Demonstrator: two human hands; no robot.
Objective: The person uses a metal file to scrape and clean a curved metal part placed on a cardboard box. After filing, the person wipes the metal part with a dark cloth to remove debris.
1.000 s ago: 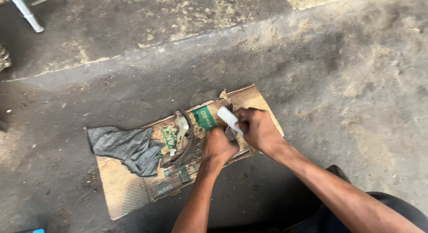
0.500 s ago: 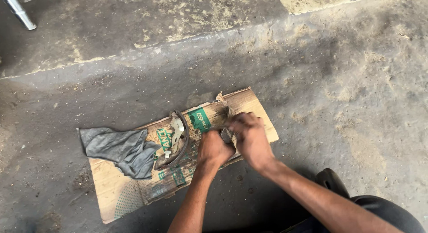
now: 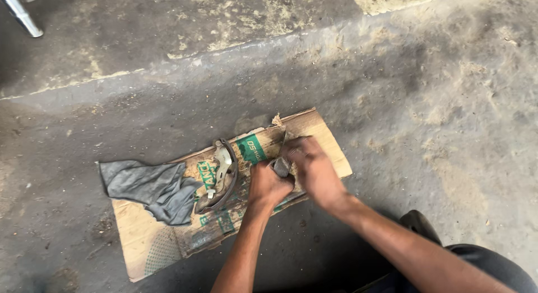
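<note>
A flattened cardboard sheet is lying on the concrete floor; a rag is lying at the sheet's nine o'clock end, half on it and half spilling onto the floor; a curved brake shoe is resting on the sheet just at three o'clock of the rag; the left hand and right hand are meeting over the sheet at three o'clock of the shoe, touching each other; a metal leg is standing well apart at eleven o'clock.

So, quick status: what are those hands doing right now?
Left hand and right hand both gripping a small grey part over the cardboard. Curved metal piece and rag alongside, clear.
</note>
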